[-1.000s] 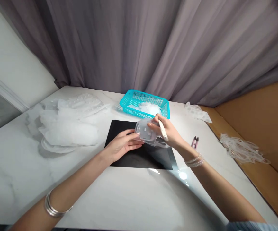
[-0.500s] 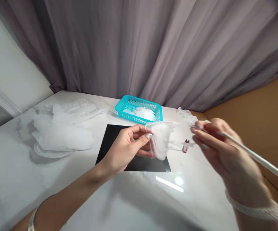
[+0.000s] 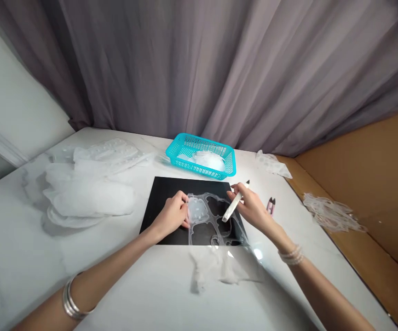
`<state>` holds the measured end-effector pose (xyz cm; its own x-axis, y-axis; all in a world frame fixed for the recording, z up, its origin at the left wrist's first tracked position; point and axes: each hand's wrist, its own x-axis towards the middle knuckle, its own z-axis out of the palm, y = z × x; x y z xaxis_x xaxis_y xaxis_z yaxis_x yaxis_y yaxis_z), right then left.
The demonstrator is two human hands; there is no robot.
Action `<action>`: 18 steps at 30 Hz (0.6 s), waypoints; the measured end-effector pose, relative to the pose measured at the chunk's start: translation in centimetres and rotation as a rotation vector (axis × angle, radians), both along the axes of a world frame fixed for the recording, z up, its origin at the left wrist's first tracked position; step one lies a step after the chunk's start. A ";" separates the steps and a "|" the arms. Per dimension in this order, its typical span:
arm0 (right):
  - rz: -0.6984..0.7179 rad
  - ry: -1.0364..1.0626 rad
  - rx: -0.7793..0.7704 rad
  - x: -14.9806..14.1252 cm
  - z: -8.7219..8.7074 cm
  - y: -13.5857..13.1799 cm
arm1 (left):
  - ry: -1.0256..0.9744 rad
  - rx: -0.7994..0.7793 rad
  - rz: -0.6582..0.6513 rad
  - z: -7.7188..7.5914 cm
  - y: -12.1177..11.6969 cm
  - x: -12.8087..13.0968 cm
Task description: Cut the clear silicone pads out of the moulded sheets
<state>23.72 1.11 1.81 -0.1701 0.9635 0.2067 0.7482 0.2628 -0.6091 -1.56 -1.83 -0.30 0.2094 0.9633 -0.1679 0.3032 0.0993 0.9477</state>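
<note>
A clear plastic sheet [image 3: 208,230] with cut-out holes lies across the black mat [image 3: 166,202] and over its near edge. My left hand [image 3: 173,215] is closed on the sheet's left part, pinching a small translucent piece [image 3: 198,210]. My right hand [image 3: 252,207] is shut on a white pen-like knife [image 3: 232,207], its tip close to the sheet.
A teal basket [image 3: 229,163] with clear plastic pieces stands behind the mat. A pile of clear plastic sheets [image 3: 88,193] lies at the left. Small pink snips [image 3: 270,205] rest right of my hand. Plastic scraps [image 3: 330,214] lie on the brown board, and more scraps [image 3: 273,164] near the curtain.
Both hands came back down from the air. The plastic sheet, held up half a second ago, now lies flat on the black mat, with the knife brought over it.
</note>
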 end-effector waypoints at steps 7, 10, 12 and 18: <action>-0.116 0.210 -0.128 -3.7 0.0 -4.6 | 0.563 0.547 -0.305 -0.9 -1.6 -4.7; -0.092 0.315 -0.137 -6.8 -0.3 -5.8 | 0.642 0.744 -0.534 -2.0 -2.1 -5.4; -0.074 0.356 -0.125 -8.5 -1.1 -6.3 | 0.642 0.766 -0.553 -2.8 -2.4 -5.5; 0.012 0.253 -0.141 -10.9 -2.9 -6.9 | 0.714 0.777 -0.531 -2.8 -4.0 -4.8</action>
